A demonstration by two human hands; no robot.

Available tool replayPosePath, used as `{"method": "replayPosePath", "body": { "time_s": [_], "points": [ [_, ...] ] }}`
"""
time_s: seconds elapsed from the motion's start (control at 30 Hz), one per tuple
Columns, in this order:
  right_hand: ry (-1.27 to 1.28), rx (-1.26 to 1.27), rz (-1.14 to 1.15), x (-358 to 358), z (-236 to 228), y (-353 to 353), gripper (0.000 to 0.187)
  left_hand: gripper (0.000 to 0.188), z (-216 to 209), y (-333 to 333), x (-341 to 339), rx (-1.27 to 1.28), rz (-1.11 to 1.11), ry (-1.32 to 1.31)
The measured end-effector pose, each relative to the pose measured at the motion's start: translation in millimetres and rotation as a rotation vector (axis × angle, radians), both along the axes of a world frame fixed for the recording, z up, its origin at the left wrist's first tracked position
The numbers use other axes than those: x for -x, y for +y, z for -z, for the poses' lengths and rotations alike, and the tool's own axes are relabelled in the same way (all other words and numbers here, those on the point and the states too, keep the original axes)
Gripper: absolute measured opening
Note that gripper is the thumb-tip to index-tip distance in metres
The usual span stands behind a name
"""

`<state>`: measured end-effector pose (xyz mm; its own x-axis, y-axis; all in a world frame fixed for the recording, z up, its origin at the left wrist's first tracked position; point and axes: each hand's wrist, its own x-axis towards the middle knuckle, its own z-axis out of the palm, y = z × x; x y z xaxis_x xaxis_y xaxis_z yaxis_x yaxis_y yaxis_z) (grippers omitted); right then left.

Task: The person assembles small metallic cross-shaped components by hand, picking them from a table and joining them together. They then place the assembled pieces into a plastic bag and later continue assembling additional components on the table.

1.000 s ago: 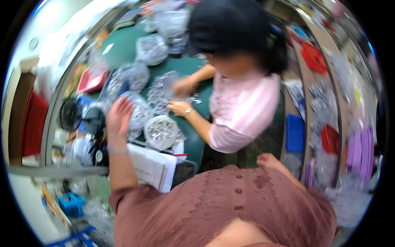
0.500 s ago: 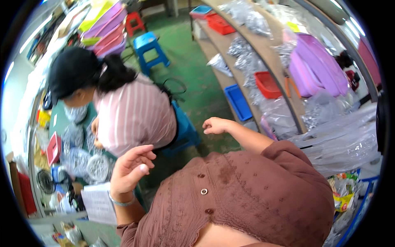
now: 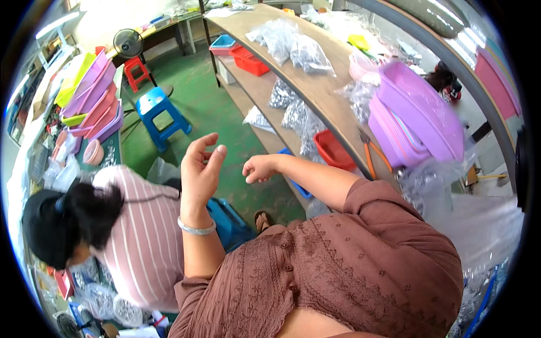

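Left hand (image 3: pixel 202 169) moved higher, loosely open; right hand (image 3: pixel 260 168) curled, inside hidden. Careless swing could bump striped-pink-shirt co-worker (image 3: pixel 143 242), left of fingers.

The bangle (image 3: pixel 196 229) below the left hand (image 3: pixel 201 172) is silvery. Left of that hand, a pink shirt (image 3: pixel 143 248) has white stripes; beyond the hand, a blue stool (image 3: pixel 154 104), green floor (image 3: pixel 194 84). Right of the right hand (image 3: pixel 260 169): red tray (image 3: pixel 333 151), orange-handled pliers (image 3: pixel 369 160), lilac tubs (image 3: pixel 420 101). Below both, a brown blouse (image 3: pixel 360 270), embroidery (image 3: pixel 251 265) darker.
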<state>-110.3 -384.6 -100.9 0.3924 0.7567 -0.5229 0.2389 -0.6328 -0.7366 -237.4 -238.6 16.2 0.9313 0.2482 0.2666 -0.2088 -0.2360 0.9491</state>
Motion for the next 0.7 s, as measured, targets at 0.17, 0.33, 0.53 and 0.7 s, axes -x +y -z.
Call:
{"method": "replayPosePath", "body": {
  "time_s": [0.17,0.33,0.53,0.7],
  "points": [
    [-0.383,-0.006,-0.113,-109.4,-9.8,36.5,0.044,0.031,-10.4,53.5,-117.7,0.115,-0.069,-0.083],
    [-0.638,0.042,-0.143,-214.7,-49.2,72.2,0.045,0.031,-18.9,115.8,-204.7,0.166,-0.128,-0.076],
    [-1.001,0.097,-0.108,-349.1,-97.5,66.5,0.039,0.032,1.3,181.5,-278.0,0.222,-0.175,-0.009],
    [-1.462,0.227,-0.101,-434.8,-120.4,44.4,0.026,0.031,41.6,222.7,-362.4,0.198,-0.182,0.068]
  ]
}}
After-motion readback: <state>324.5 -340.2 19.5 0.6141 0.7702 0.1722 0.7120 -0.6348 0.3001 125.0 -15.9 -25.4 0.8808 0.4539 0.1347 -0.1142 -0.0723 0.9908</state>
